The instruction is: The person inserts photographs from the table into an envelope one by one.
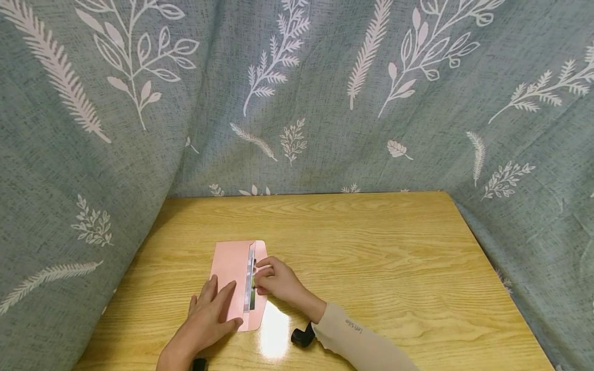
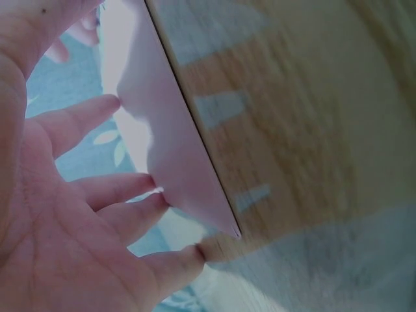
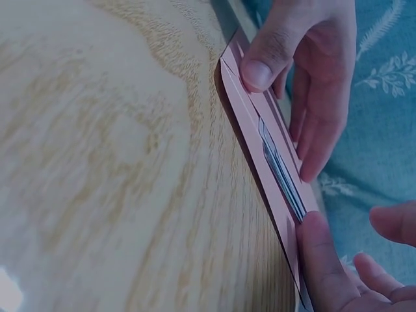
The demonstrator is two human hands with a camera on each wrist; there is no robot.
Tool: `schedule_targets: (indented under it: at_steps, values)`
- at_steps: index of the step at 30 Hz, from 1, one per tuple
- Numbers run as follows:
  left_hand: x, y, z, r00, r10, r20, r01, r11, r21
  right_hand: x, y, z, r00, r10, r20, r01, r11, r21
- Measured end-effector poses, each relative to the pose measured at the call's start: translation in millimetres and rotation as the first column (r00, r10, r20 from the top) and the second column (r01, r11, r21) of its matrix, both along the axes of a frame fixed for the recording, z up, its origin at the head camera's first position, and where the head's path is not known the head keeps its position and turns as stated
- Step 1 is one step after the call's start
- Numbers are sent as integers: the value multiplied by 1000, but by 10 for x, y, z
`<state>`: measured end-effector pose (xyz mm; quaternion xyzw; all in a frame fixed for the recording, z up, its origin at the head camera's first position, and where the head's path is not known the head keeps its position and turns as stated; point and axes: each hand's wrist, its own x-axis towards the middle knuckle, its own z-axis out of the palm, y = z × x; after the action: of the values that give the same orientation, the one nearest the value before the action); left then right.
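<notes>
A pink envelope (image 1: pixel 230 263) lies on the wooden table with its flap folded out to the right. Several photo-like cards (image 1: pixel 252 300) show as a narrow strip in its opening, one with green on it; the rest of them is hidden inside. My left hand (image 1: pixel 207 315) rests on the envelope's lower left with its fingers spread. At the opening, my right hand (image 1: pixel 281 281) touches the cards from the flap side. In the right wrist view, one right fingertip (image 3: pixel 316 224) presses at the end of the card edges (image 3: pixel 281 170), while the other fingers stand apart from it.
The wooden table (image 1: pixel 371 247) extends to the right of the envelope. A grey-green curtain (image 1: pixel 325 144) with white leaf prints hangs behind and at both sides. A black device (image 1: pixel 303 336) sits by the right wrist, close to a bright glare patch on the tabletop.
</notes>
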<state>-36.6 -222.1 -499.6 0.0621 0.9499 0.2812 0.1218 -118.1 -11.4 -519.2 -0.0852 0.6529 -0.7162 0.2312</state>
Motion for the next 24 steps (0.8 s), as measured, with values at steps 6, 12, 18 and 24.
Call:
schedule_targets:
  at_steps: [6,12,18,24]
  values:
    - [0,-2,-4,1000,0,-6,0,1000,0,6,-17,1,1000,16,-2,-16,1000,-6]
    - [7,12,-2,1000,0,-6,0,1000,2,23,-40,16,1000,4,-2,-4,1000,-5]
    - [11,13,4,1000,0,0,0,1000,-2,61,-81,16,1000,-11,-11,11,1000,14]
    - [5,15,3,1000,-2,-1,2,1000,-3,85,-100,9,1000,-1,-25,1,1000,10]
